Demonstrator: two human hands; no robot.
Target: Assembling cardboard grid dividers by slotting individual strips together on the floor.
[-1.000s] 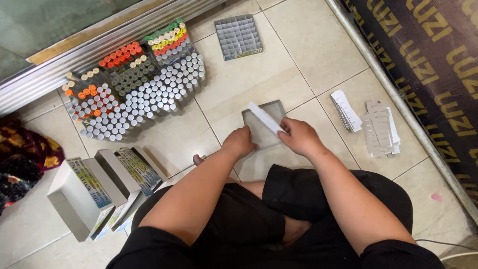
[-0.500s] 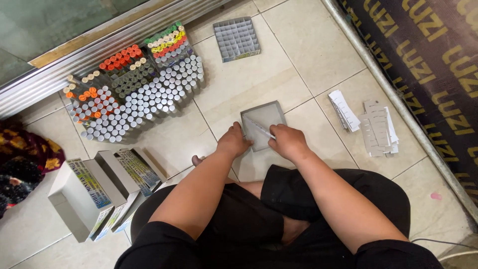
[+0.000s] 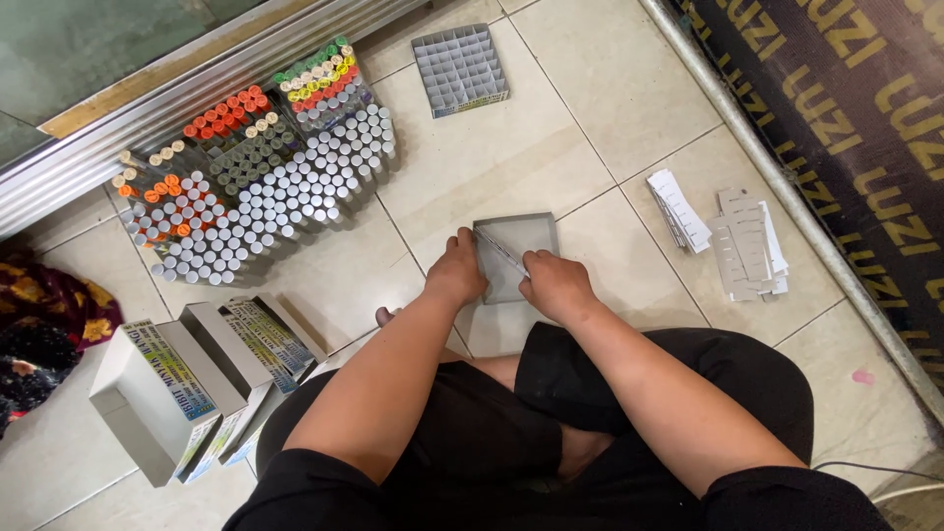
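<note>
A shallow grey cardboard box [image 3: 521, 241] lies open on the tiled floor in front of my knees. My left hand [image 3: 457, 272] grips its left edge. My right hand [image 3: 556, 285] rests at its near right side and holds a thin grey cardboard strip [image 3: 500, 250] standing on edge inside the box, running diagonally from the far left corner toward my fingers.
Many small capped bottles [image 3: 251, 187] with grey, orange, cream and coloured caps stand at the far left. A grey divider grid [image 3: 459, 69] lies beyond. Stacks of cardboard strips [image 3: 733, 231] lie at right. Several open boxes [image 3: 187, 379] sit at my left. A metal rail [image 3: 787, 197] runs along the right.
The strip that my right hand held up above the box has come down into the box. Both hands have dropped lower and closer to the box.
</note>
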